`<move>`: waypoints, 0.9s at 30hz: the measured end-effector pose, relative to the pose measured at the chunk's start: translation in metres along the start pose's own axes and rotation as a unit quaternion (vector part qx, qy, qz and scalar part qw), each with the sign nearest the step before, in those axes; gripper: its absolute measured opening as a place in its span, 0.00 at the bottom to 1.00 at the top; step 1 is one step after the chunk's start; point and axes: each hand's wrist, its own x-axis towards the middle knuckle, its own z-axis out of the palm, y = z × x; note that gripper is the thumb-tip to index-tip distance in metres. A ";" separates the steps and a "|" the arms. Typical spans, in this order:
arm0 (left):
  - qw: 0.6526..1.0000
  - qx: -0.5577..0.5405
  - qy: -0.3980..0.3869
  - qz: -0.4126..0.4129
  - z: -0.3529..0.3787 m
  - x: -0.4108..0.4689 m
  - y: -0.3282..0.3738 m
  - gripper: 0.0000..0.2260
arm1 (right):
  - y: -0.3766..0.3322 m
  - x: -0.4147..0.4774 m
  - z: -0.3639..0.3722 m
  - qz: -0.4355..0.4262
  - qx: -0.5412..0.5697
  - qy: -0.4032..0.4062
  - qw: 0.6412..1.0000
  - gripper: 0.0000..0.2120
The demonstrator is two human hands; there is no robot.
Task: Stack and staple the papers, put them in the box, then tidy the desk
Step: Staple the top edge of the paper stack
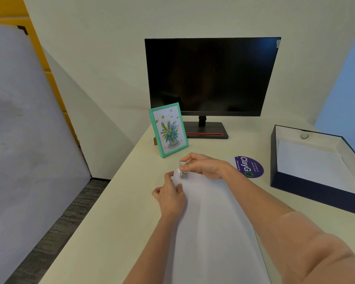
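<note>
Papers (209, 222): white stack, flat on counter (111, 212), running from near edge up to both hands; far-left corner in stapler's mouth.
Stapler (182, 171): small, silver, sat on that far-left corner of papers; pressed right down or not, can't tell.
R hand (203, 166): on top of stapler, fingers (190, 157) curled round it, thumb + fingertips pinching its upper end.
L hand (170, 198): at papers' left edge, just near side of stapler; fingers curled, pinching the sheets by the corner, thumb on top.
Box (307, 191): dark blue, open, on counter at right, well apart from papers; white sheet lying inside.
Sticker (251, 167): round, purple, "ClayGO" print, flat on counter btw R wrist and box.
Frame (168, 130): teal, flower pic w/ bees, upright, tilted back a bit, just behind hands, front-left of monitor.
Monitor (209, 76): black, screen dark, at back of counter, stand base w/ red strip.
</note>
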 end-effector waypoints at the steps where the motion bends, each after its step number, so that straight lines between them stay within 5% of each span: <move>1: 1.000 -0.001 0.000 0.000 0.000 0.000 0.000 0.16 | 0.001 0.000 0.000 0.003 0.005 0.002 1.000 0.20; 27: 1.000 -0.017 0.013 0.009 0.001 0.001 -0.001 0.16 | 0.028 -0.021 -0.043 0.055 -0.010 0.061 0.997 0.24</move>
